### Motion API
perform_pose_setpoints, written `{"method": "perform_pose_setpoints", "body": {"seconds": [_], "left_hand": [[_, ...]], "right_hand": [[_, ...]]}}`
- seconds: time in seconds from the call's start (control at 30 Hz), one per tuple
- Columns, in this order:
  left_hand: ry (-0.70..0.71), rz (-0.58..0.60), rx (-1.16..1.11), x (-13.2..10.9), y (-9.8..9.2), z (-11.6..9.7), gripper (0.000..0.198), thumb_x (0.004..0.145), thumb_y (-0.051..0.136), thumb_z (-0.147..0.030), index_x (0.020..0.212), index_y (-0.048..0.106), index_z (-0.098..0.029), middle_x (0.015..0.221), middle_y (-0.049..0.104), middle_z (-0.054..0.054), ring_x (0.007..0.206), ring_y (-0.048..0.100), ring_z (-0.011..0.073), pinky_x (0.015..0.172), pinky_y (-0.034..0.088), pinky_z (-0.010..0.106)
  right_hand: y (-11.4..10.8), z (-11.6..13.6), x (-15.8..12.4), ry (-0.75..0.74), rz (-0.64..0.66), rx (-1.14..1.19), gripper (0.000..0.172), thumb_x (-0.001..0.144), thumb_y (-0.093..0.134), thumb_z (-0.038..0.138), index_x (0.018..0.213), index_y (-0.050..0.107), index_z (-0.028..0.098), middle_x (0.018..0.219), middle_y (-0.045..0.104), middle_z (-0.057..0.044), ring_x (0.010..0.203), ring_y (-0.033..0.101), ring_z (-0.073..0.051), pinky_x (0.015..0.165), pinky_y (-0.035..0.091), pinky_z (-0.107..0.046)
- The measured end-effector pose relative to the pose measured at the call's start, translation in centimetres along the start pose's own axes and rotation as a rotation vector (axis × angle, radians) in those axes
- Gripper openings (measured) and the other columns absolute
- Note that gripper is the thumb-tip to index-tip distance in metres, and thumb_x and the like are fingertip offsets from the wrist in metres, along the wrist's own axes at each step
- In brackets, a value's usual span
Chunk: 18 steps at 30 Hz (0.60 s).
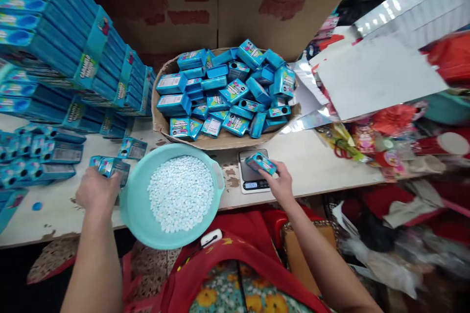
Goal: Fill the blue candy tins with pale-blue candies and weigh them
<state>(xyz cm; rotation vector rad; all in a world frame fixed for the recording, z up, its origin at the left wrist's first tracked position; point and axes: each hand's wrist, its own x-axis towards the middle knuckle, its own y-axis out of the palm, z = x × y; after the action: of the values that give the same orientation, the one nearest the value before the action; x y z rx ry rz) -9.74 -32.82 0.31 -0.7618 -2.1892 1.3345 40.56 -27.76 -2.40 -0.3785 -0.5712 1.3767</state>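
My right hand (281,183) has its fingers closed on a small blue candy box (261,162), held at the digital scale (253,174); I cannot tell whether the box rests on its plate. The scale's display is lit. At the left, my left hand (97,190) grips another small blue candy box (114,168), beside the rim of a turquoise basin (167,240). Small pale candies (181,193) fill the middle of the basin. Behind the left hand, a single blue box (132,148) lies on the table.
A cardboard tray (220,144) heaped with blue boxes stands behind the basin. Tall stacks of blue boxes (55,29) rise at the left, with more boxes (55,151) in front. A white sheet (378,76) and packets clutter the right. A blue cap (37,206) lies near the front edge.
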Motion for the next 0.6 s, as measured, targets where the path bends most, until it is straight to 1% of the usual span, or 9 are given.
{"method": "perform_pose_setpoints", "body": {"seconds": [0.1,0.2,0.27,0.33,0.37,0.43,0.5,0.53,0.6], "left_hand": [[-0.157,0.021,-0.116,1.7,3.9,2.7,0.051,0.046,0.076,-0.053,0.074,0.052,-0.019,0.083,0.064,0.010,0.102,0.053,0.0487,0.081,0.036,0.069],[-0.155,0.005,-0.130,1.4,4.4,3.3,0.053,0.052,0.074,-0.055,0.086,0.057,-0.018,0.095,0.064,0.011,0.107,0.048,0.0536,0.081,0.033,0.073],[-0.026,-0.086,-0.077,0.2,3.7,2.6,0.054,0.065,0.067,-0.054,0.104,0.058,-0.019,0.111,0.060,0.012,0.113,0.045,0.0528,0.084,0.033,0.073],[0.180,-0.179,-0.027,-1.9,3.4,1.1,0.052,0.077,0.057,-0.051,0.117,0.055,-0.018,0.119,0.057,0.013,0.115,0.046,0.0465,0.089,0.036,0.068],[0.291,-0.179,-0.024,-3.3,3.7,0.0,0.049,0.081,0.053,-0.049,0.118,0.055,-0.017,0.118,0.057,0.013,0.114,0.049,0.0419,0.091,0.039,0.063],[0.492,-0.061,-0.076,-6.6,5.4,-2.6,0.044,0.086,0.048,-0.047,0.114,0.058,-0.015,0.108,0.061,0.013,0.107,0.054,0.0334,0.092,0.043,0.053],[0.660,0.166,-0.155,-10.1,8.1,-5.3,0.044,0.088,0.046,-0.048,0.114,0.058,-0.015,0.109,0.061,0.013,0.107,0.054,0.0293,0.094,0.043,0.047],[0.714,0.264,-0.170,-11.7,9.5,-6.7,0.046,0.088,0.046,-0.049,0.117,0.056,-0.016,0.117,0.059,0.014,0.111,0.051,0.0291,0.097,0.041,0.046],[0.721,0.369,-0.170,-14.3,11.7,-8.8,0.049,0.088,0.045,-0.050,0.123,0.054,-0.017,0.126,0.052,0.015,0.117,0.046,0.0297,0.099,0.038,0.046]], "right_hand": [[1.1,-0.7,0.2,-0.014,0.027,-0.008,0.040,0.076,0.067,0.042,0.109,0.061,0.019,0.098,0.060,-0.006,0.092,0.059,-0.022,0.082,0.049,-0.039],[0.7,-0.8,-0.2,0.025,0.035,-0.007,0.056,0.073,0.070,0.043,0.120,0.054,0.020,0.112,0.057,-0.009,0.103,0.056,-0.024,0.087,0.048,-0.042],[-0.1,-0.5,-0.9,0.062,0.001,-0.004,0.063,0.073,0.070,0.044,0.127,0.048,0.021,0.121,0.052,-0.011,0.109,0.053,-0.025,0.089,0.048,-0.044],[-1.0,0.0,-1.3,0.081,-0.082,0.000,0.054,0.078,0.065,0.042,0.125,0.049,0.021,0.121,0.051,-0.012,0.108,0.054,-0.024,0.087,0.050,-0.044],[-1.4,0.3,-1.4,0.071,-0.132,-0.007,0.048,0.081,0.062,0.041,0.123,0.051,0.021,0.120,0.051,-0.011,0.106,0.054,-0.023,0.086,0.051,-0.043],[-2.1,1.2,-0.7,0.003,-0.221,-0.046,0.040,0.084,0.059,0.038,0.119,0.053,0.021,0.117,0.052,-0.011,0.106,0.054,-0.022,0.084,0.052,-0.042],[-2.7,2.2,1.4,-0.113,-0.264,-0.111,0.038,0.084,0.058,0.035,0.119,0.053,0.022,0.116,0.053,-0.010,0.108,0.053,-0.023,0.084,0.051,-0.041],[-2.9,2.8,3.0,-0.178,-0.268,-0.150,0.037,0.085,0.058,0.034,0.120,0.053,0.022,0.116,0.053,-0.010,0.109,0.052,-0.023,0.085,0.051,-0.041],[-3.4,3.7,7.0,-0.302,-0.249,-0.252,0.036,0.086,0.054,0.031,0.121,0.052,0.022,0.116,0.054,-0.011,0.111,0.051,-0.024,0.088,0.049,-0.042]]}}
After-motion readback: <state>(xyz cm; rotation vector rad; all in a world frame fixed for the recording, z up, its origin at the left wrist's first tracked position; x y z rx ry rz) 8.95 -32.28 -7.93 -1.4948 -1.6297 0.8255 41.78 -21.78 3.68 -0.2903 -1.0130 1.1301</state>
